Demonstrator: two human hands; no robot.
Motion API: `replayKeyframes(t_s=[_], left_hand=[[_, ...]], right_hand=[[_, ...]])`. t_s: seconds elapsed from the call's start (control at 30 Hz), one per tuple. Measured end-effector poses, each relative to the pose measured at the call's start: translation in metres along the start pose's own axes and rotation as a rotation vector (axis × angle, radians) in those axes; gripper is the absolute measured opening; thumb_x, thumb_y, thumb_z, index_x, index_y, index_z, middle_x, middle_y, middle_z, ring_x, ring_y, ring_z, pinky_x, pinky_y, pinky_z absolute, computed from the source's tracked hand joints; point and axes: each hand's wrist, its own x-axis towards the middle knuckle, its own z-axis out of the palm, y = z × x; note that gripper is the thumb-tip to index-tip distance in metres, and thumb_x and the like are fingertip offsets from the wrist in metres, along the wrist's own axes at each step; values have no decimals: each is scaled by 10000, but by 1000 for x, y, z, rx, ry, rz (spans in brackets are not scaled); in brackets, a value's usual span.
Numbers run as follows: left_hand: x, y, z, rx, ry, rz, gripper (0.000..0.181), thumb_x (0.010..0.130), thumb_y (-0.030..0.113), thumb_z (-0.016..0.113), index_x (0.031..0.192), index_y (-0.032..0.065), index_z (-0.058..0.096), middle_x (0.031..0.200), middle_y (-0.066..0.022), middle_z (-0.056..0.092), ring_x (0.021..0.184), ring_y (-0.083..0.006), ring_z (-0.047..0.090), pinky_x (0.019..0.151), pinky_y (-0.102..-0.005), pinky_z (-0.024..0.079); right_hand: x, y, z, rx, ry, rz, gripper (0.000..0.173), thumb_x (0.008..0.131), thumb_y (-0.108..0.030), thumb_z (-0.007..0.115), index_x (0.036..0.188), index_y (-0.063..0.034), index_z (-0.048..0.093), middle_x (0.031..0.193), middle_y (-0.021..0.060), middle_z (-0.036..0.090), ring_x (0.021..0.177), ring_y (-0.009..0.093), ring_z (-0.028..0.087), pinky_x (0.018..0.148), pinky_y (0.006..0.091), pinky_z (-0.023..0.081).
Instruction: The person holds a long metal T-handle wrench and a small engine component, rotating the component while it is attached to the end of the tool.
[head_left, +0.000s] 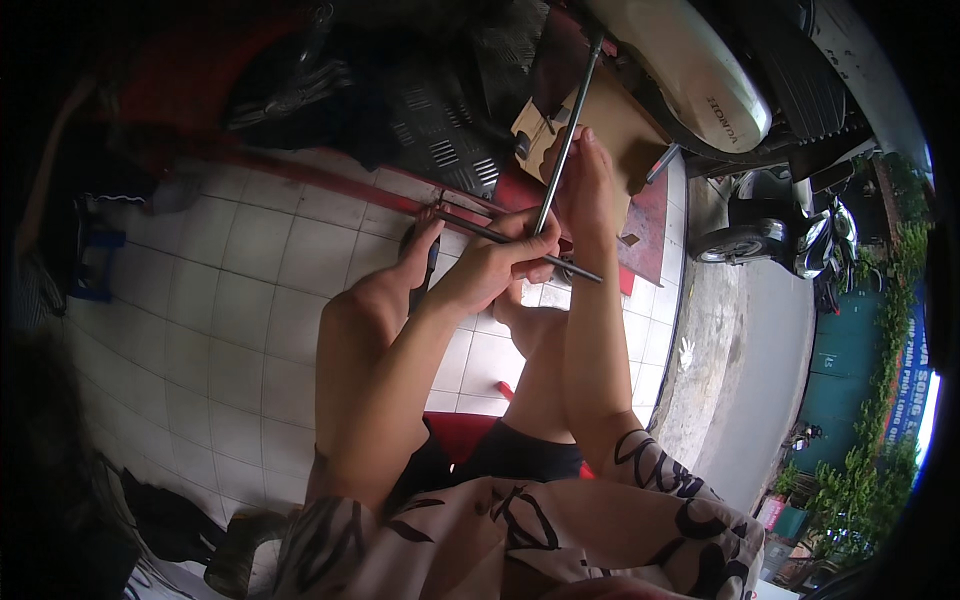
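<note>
My left hand (495, 262) is closed around the joint of a steel T-handle wrench (574, 124), with the crossbar sticking out on both sides of the fist. The wrench's long shaft runs up to the dark underside of a motorcycle (705, 67) at the top right; what its tip meets is hidden in shadow. My right hand (589, 184) is raised beside the shaft, which passes in front of its curled fingers. Whether those fingers grip the shaft is unclear. Behind this hand lies a piece of cardboard (600, 112) on a red metal platform (645, 247).
Black tread plate (442, 142) and a red rail (330, 187) border the white tiled floor (255, 300). A blue stool (97, 262) and part of another person are at far left. Parked motorbikes (795, 232) stand outside, right. Dark items and cables lie bottom left.
</note>
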Motion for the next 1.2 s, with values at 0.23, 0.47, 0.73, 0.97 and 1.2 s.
replayKeyframes(t_s=[0.23,0.47,0.73,0.97,1.2], left_hand=[[1,-8,1,-284,84,102,241,878,226,641,802,89,458,729,15,357,661,-121,358,591,-238,285],[-3,-2,-14,-351,115,169,234,856,206,621,750,94,445,672,20,343,591,-103,312,566,-243,250],[-7,2,-13,-329,137,182,144,887,199,591,828,94,512,705,31,404,553,-83,348,544,-231,303],[-6,13,-11,-325,219,189,210,873,228,615,794,99,470,702,29,387,592,-94,354,571,-240,292],[-6,12,-19,-305,162,260,162,903,198,590,818,83,512,722,37,424,561,-52,326,518,-226,290]], right_hand=[[51,-33,2,-294,161,-117,146,983,-188,500,978,-66,580,824,22,603,705,131,533,638,266,423],[128,-67,17,-202,294,66,173,985,-173,491,1060,-44,578,869,77,622,724,181,543,646,305,452],[148,-49,26,-354,464,-174,102,889,-74,636,927,14,602,720,121,641,538,170,564,447,293,433],[135,-43,38,-532,592,-370,160,858,-88,657,759,33,623,607,134,636,467,164,580,420,275,429],[92,-29,54,-568,443,-349,290,917,-165,598,720,48,619,585,111,603,435,147,513,410,263,366]])
